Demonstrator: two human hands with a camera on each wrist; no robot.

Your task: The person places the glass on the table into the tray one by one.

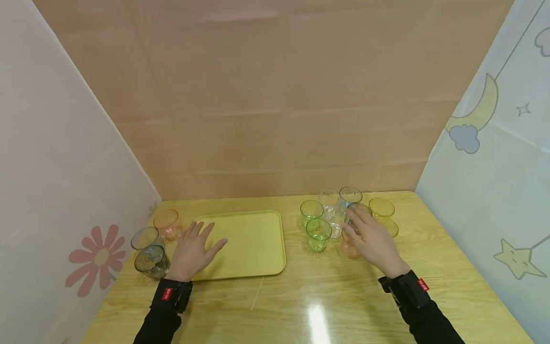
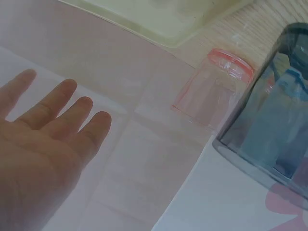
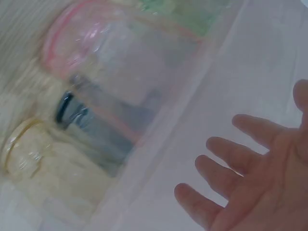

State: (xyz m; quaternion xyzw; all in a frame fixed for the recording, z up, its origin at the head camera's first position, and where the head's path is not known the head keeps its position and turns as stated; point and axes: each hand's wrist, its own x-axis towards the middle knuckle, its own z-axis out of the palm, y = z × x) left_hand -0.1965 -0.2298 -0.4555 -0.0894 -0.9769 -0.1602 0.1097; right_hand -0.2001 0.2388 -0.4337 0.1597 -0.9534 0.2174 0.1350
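Head view: one yellow tray [image 1: 249, 243] lies on the wood-grain bench [image 1: 279, 320]. Your left hand [image 1: 193, 251] is above its left edge, fingers spread apart. Left of that hand stand three tumblers: one orange tumbler [image 1: 169, 225] at the back and two grey tumblers [image 1: 152, 263] nearer you. Right of the tray, at least nine more are clustered: two green tumblers [image 1: 318, 238], two clear tumblers [image 1: 335, 229], one blue tumbler [image 1: 349, 197], one dark-rimmed tumbler [image 1: 357, 207], two yellow tumblers [image 1: 382, 208] and one orange one. Your right hand [image 1: 374, 243] covers part of this cluster, fingers extended; contact cannot be told from here.

Left wrist view: four of your fingers show, apart; one reddish tumbler and grey glass stand across from them, below one tray corner.

Right wrist view, blurred: four fingers spread beside pink-rimmed, dark and yellow tumblers, with green glass behind.
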